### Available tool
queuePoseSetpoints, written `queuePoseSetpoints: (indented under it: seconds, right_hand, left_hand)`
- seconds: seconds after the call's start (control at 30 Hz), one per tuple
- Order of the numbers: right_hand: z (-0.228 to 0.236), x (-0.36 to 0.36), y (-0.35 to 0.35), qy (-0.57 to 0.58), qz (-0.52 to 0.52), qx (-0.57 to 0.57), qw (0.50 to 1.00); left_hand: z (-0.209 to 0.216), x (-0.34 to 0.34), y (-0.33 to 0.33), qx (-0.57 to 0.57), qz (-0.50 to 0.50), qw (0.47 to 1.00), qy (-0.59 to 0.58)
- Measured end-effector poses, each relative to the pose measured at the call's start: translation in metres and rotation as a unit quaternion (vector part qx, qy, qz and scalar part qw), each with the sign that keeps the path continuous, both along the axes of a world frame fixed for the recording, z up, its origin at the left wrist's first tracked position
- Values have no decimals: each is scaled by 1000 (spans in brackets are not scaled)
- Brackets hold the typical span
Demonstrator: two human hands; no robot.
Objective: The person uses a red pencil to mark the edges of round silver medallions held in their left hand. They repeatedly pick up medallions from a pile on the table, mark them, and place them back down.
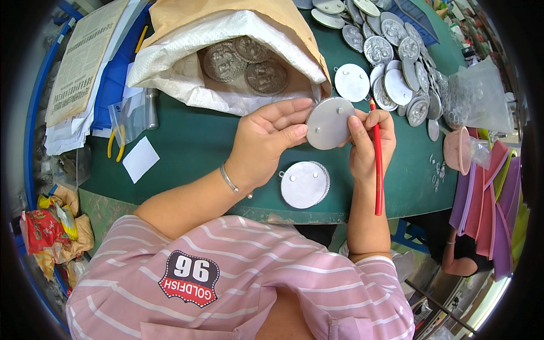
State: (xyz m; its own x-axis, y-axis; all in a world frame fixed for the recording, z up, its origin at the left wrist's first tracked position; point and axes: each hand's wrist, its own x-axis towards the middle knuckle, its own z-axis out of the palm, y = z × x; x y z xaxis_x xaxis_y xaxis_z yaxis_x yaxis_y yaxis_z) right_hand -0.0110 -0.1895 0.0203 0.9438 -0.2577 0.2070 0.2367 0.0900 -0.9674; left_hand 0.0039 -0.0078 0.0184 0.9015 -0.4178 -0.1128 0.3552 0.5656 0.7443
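Between my two hands is a round grey metal medallion (330, 126), its flat back with two small pegs turned up. My left hand (262, 140) pinches its left edge between thumb and fingers. My right hand (367, 136) grips the right edge, with a red pencil (378, 170) tucked between its fingers, tip upward. Below them on the table lies a small stack of medallions (305, 191), the top one back side up with a loop at its rim. Another medallion (352, 83) rests back side up beyond my right hand.
An open white-lined sack (187, 93) with several embossed medallions (266, 76) stands ahead. A heap of medallions (396, 48) covers the far right, near a clear plastic bag (479, 93) and pink cup (458, 150). Yellow-handled pliers (116, 144) and a white card (141, 159) lie left.
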Motion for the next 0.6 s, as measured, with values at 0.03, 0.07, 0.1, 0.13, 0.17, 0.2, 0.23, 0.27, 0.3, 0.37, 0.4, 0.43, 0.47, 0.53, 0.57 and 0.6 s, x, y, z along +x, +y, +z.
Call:
queuePoseSetpoints:
  seconds: [0.03,0.07,0.1,0.13,0.17,0.2,0.23,0.27,0.3,0.37,0.4,0.43,0.47,0.53,0.57,0.6]
  right_hand:
    - [0,0,0,-2,-1,1,1000]
    - [0,-1,0,-4,-3,1,1000]
    - [-1,-1,0,-6,-4,2,1000]
    - [-1,-1,0,-13,2,4,1000]
    - [0,-1,-1,-20,7,5,1000]
    - [0,-2,0,-25,12,7,1000]
    - [0,-3,2,-20,12,-6,1000]
    - [1,-4,6,-15,12,-19,1000]
    - [2,-4,9,-11,14,-32,999]
    - [3,-6,12,-5,-18,-88,996]
    - [3,-6,14,0,-33,-116,993]
    - [3,-4,15,-31,-67,-125,989]
    - [3,-1,16,-63,-101,-134,984]
    - [3,2,16,-121,-170,-154,966]
    - [2,-3,13,-124,-144,-196,962]
    - [2,-8,9,-128,-120,-237,955]
  left_hand:
    - [-1,0,0,3,2,1000,-1]
    - [-1,-1,0,6,3,1000,-3]
    - [0,-1,0,-2,2,1000,3]
    - [2,-1,-1,-10,0,1000,8]
    - [3,-1,-2,-19,-2,1000,14]
    - [3,-1,-3,-8,-25,1000,2]
    - [2,-1,-4,3,-49,999,-11]
    - [1,-1,-5,14,-72,997,-23]
    - [1,-2,-5,30,-75,997,-8]
    - [1,-4,-4,63,-82,994,20]
    - [0,-4,-4,69,-78,994,21]
    - [0,-3,-4,75,-75,994,22]
    - [-1,-2,-3,81,-72,994,22]
    - [-2,-1,-3,89,-70,993,21]
    - [-3,-1,-3,93,-68,993,20]
    - [-3,-2,-4,95,-69,993,17]
